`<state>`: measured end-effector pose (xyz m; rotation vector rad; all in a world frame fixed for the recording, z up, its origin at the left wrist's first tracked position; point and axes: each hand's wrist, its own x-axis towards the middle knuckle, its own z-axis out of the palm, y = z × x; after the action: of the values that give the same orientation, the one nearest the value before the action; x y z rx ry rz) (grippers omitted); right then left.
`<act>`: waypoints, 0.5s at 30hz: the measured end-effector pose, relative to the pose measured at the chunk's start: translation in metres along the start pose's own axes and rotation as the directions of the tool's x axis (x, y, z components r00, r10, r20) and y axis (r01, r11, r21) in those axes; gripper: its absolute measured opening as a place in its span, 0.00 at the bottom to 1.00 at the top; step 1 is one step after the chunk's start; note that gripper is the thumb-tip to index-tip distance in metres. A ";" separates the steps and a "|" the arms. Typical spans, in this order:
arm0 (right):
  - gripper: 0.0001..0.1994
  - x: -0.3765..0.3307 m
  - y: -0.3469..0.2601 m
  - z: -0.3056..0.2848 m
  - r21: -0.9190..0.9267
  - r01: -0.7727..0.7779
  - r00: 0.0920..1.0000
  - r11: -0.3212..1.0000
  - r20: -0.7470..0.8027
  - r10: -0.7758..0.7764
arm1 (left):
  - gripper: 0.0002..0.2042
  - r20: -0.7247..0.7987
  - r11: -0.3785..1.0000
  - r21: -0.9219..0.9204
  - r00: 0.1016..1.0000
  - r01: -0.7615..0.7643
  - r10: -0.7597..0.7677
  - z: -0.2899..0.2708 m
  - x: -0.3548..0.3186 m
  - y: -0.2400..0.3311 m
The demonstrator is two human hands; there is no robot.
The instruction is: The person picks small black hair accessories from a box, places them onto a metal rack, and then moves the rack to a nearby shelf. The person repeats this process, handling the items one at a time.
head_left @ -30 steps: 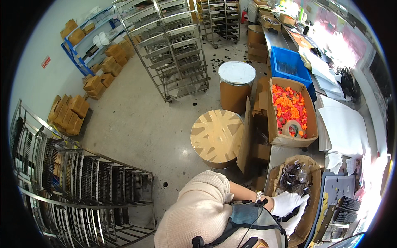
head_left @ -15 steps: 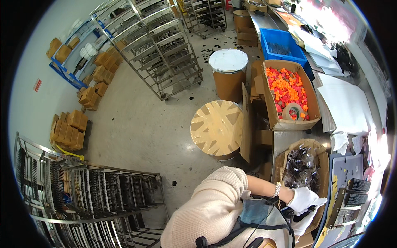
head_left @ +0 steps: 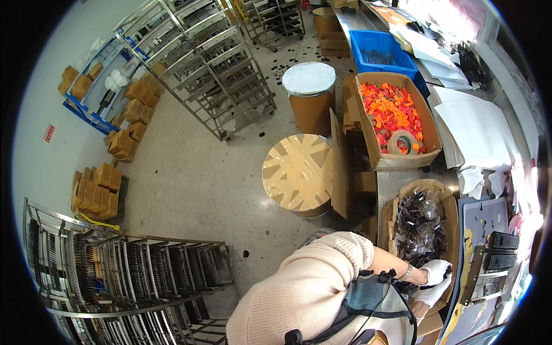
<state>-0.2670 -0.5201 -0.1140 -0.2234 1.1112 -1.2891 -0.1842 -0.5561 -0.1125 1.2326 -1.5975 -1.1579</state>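
Both my hands wear white gloves and meet over the near right side of an open cardboard box (head_left: pixel 391 226). The box holds a heap of dark, glossy, see-through pieces (head_left: pixel 422 224). My left hand (head_left: pixel 435 271), with a metal-banded watch on its wrist, has its fingers curled closed beside a small dark bit at the box's right wall. Just below it, my right hand (head_left: pixel 431 294) is closed too, its fingers pressed together and reaching up against the left. What they pinch is too small and too covered to name.
Beyond the box stands a carton (head_left: pixel 371 135) of orange and red pieces with a tape roll (head_left: pixel 402 142) on top. A blue bin (head_left: pixel 356 49) is behind it. On the right lies a grey panel (head_left: pixel 486 221) with black racks (head_left: pixel 499 259). Drums (head_left: pixel 299 172) stand left of the bench.
My hands have moved slightly up and closer together, the left fingers now more curled. The view has shifted a little.
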 end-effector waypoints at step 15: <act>0.26 -0.012 -0.051 0.029 -0.802 -0.093 0.949 0.590 -0.250 -0.191 | 0.16 0.208 0.886 0.413 0.969 -0.212 0.134 -0.072 0.010 0.005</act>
<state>-0.2765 -0.5400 -0.0583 -0.7620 1.9571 -0.7737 -0.1199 -0.5792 -0.0875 1.2506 -2.1358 -0.8367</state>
